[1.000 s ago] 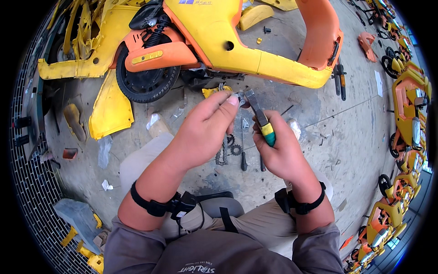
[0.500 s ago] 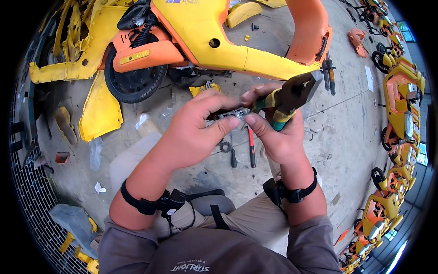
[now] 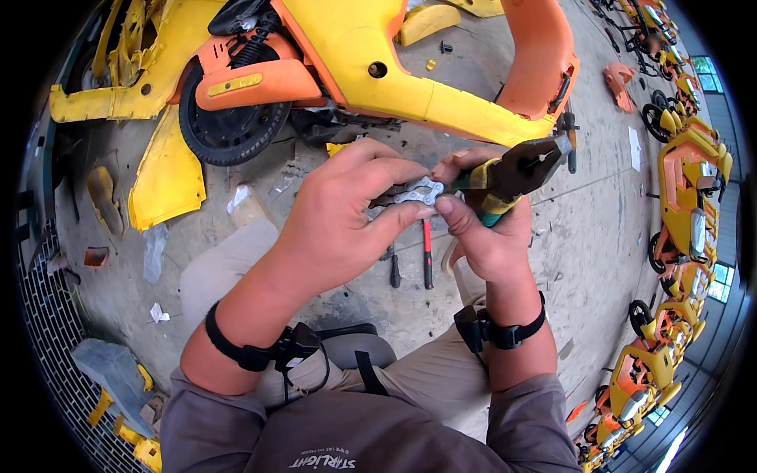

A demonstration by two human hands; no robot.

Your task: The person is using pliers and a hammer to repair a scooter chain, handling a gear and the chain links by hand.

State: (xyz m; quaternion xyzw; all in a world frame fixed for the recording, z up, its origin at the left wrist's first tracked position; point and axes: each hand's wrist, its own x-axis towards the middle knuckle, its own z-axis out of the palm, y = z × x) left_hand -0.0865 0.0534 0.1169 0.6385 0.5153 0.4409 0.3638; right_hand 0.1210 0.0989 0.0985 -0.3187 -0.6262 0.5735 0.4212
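Note:
My left hand (image 3: 335, 213) is closed on a short silver roller chain (image 3: 420, 191), whose links bunch between thumb and fingers. Part of the chain is hidden in the palm. Pliers (image 3: 527, 168) with dark metal jaws and green-and-yellow handles lie in my right hand (image 3: 498, 240), the jaws pointing up and right, away from the chain. The right thumb and fingertips come close to the chain's right end; whether they pinch it I cannot tell.
On the concrete floor below my hands lie a black-handled screwdriver (image 3: 395, 272) and a red-handled tool (image 3: 427, 256). A yellow-orange scooter (image 3: 355, 55) lies ahead. A yellow panel (image 3: 165, 177) is at left, and a row of scooters (image 3: 684, 185) lines the right.
The chain has turned so its flat link plates now face up. The pliers have shifted slightly right and down, still in my right hand.

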